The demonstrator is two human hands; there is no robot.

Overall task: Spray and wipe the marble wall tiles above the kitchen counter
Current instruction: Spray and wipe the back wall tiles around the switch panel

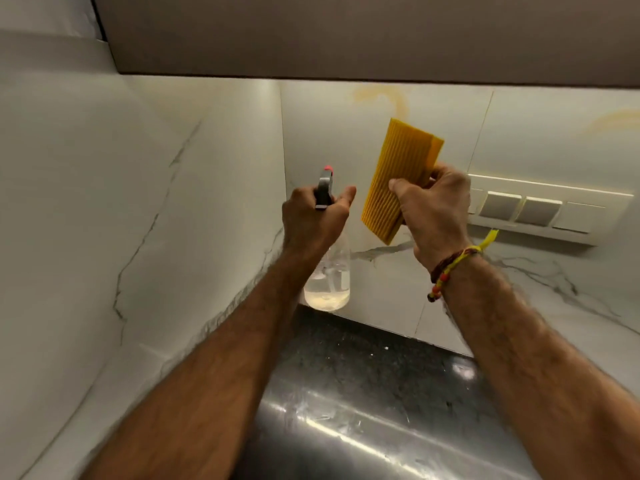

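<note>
Both forearms are bare and sleeveless, and the right wrist wears a knotted yellow-and-red thread bracelet [450, 268] with small beads.

The counter [363, 368] is a dark, speckled black stone slab running along the foot of the white marble wall tiles [381, 292], meeting them in the corner on the left. A few pale specks [387, 348] lie scattered on its surface, too small to tell what they are. Nearer the camera the stone gives way to a shiny metal surface [346, 434], scratched and streaked with bright reflections of light.
</note>
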